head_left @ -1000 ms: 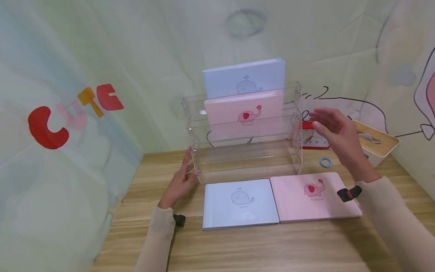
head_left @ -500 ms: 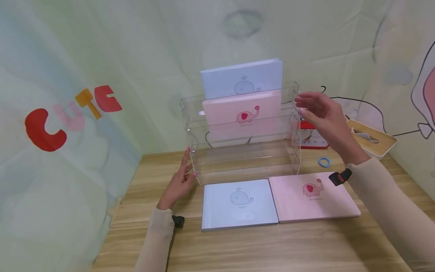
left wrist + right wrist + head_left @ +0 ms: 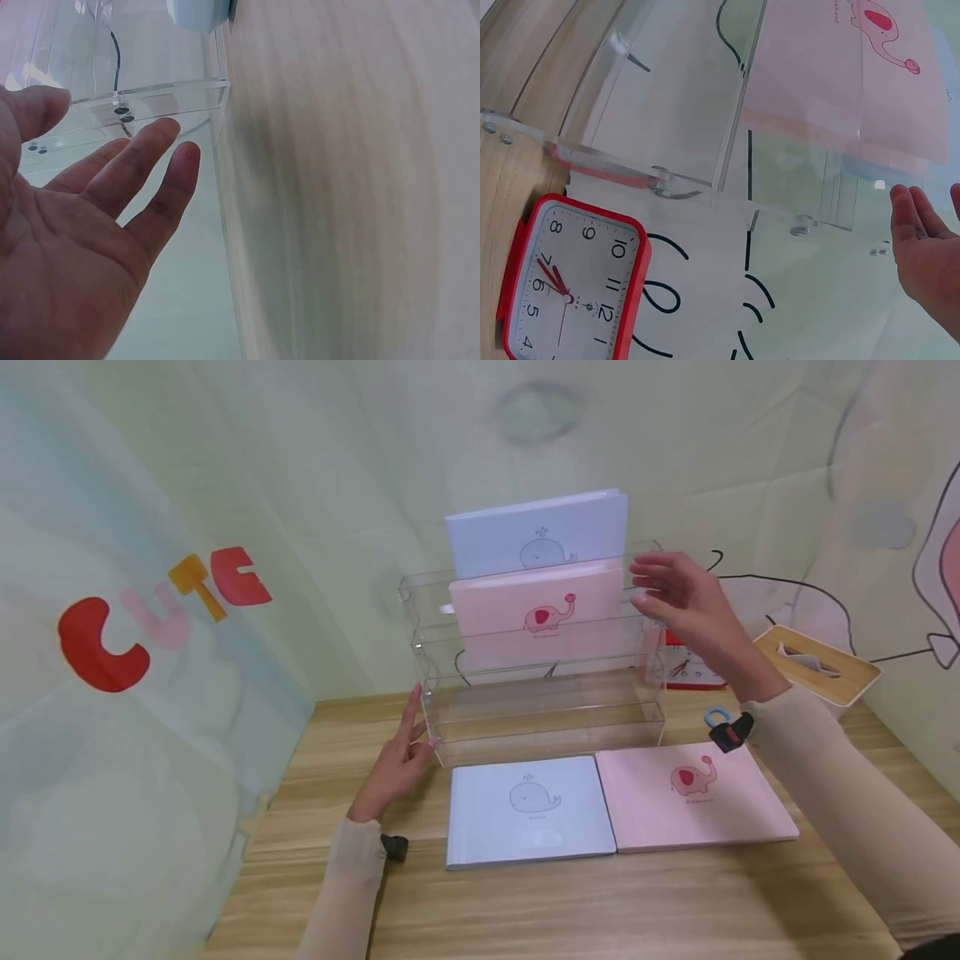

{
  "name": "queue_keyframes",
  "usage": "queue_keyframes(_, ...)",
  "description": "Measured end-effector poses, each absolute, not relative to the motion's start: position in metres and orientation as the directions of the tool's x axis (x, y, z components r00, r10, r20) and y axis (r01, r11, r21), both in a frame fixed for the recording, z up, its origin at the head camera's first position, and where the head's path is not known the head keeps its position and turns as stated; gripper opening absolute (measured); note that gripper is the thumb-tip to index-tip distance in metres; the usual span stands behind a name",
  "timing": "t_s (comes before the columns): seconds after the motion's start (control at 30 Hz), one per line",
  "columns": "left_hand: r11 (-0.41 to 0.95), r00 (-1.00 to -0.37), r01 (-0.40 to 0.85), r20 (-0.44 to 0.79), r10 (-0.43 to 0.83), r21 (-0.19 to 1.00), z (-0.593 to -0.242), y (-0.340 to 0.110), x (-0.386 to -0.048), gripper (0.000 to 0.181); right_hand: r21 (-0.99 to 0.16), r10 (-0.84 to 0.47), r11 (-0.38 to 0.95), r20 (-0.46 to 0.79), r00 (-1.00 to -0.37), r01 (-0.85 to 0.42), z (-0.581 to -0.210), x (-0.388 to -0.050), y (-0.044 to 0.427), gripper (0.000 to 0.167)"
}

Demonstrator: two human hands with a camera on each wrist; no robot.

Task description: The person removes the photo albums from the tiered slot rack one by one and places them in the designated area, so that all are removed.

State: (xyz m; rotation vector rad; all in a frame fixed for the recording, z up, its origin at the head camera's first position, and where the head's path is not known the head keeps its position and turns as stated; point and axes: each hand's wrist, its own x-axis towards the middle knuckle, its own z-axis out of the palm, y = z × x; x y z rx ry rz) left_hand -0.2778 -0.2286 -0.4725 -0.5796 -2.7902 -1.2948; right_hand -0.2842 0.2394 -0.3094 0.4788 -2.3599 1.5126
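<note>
A clear tiered rack (image 3: 547, 731) stands on the table, holding a blue whale book (image 3: 487, 539) at the back and a pink elephant book (image 3: 495, 610) in front of it. The left hand (image 3: 393, 772) is beside the rack's left end, fingers extended; in the left wrist view its fingers (image 3: 161, 187) are spread near the clear side panel. The right hand (image 3: 686, 602), slightly bent and holding nothing, is at the right edge of the upper books; the right wrist view shows its fingertips (image 3: 904, 199) close to the pink book (image 3: 802, 97).
Another blue whale book (image 3: 525, 827) and another pink elephant book (image 3: 690, 818) lie side by side before the rack. Right of it are a red clock (image 3: 574, 281), partly behind the right hand in the head view, a blue ring (image 3: 717, 713) and a tissue box (image 3: 810, 652).
The right hand has moved left, from over the clock to the right edge of the upper books. The left hand and the books have stayed in place.
</note>
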Motion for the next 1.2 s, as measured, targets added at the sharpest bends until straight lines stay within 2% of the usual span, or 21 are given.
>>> queue_keyframes(0.2, 0.588, -0.937, 0.317, 0.151, 0.314, 0.745, -0.471, -0.228, -0.277, 0.091, -0.834, -0.130, 0.354, 0.404, -0.905, -0.423, -0.309, -0.290, 0.234, 0.057)
queue_keyframes(0.53, 0.597, -0.938, 0.320, 0.160, 0.306, 0.735, -0.470, -0.228, -0.277, 0.091, -0.830, -0.096, 0.382, 0.402, -0.911, -0.407, -0.309, -0.296, 0.225, 0.055)
queue_keyframes(0.9, 0.587, -0.929, 0.345, 0.175, 0.327, 0.733, -0.473, -0.227, -0.279, 0.090, -0.837, -0.116, 0.327, 0.426, -0.897, -0.440, -0.306, -0.309, 0.219, 0.046)
queue_keyframes(1.2, 0.582, -0.929, 0.342, 0.172, 0.327, 0.738, -0.474, -0.227, -0.279, 0.090, -0.867, -0.139, 0.268, 0.397, -0.907, -0.420, -0.308, -0.318, 0.214, 0.045)
